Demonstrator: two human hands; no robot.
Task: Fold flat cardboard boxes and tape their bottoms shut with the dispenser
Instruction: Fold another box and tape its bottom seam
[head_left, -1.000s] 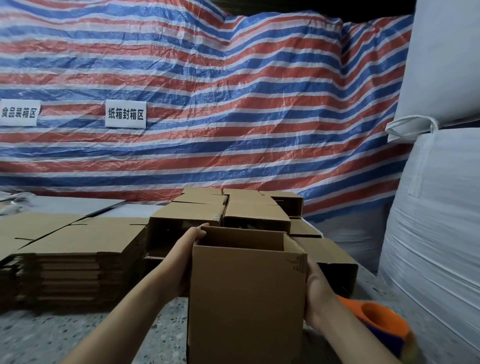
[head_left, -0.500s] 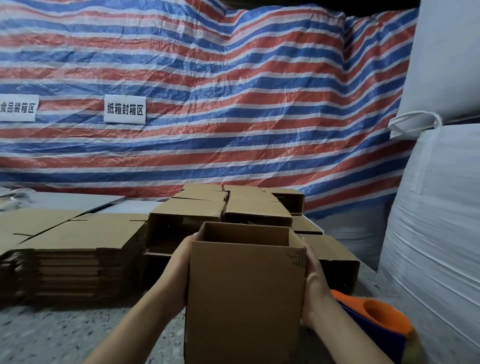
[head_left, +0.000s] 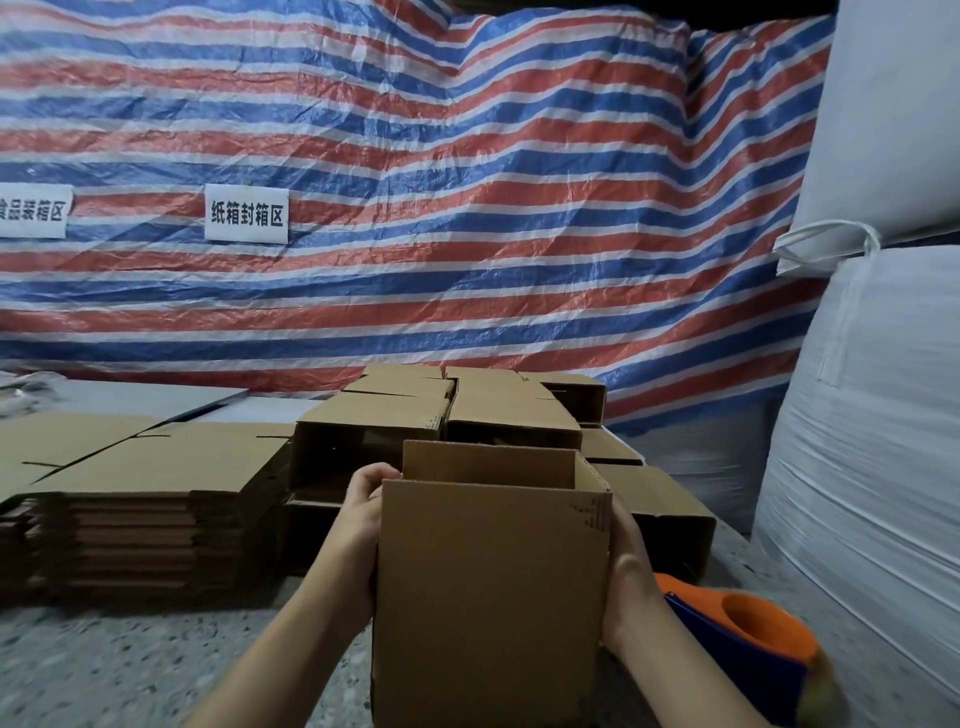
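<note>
Both hands are flanking the open-topped box. Left of the left hand, bare speckled floor is lying open up to the stack of flat cartons. Beyond the grip, folded boxes are blocking forward passage. Right of the right hand, the orange tape dispenser and white bulk bag are narrowing the gap.

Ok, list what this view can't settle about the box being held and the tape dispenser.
- Bottom of the held box: cut off by the lower edge of the head view; taped or not, unknown.
- Right hand fingers: behind the box wall.
- Tape dispenser: blurred, partly behind the right forearm.
</note>
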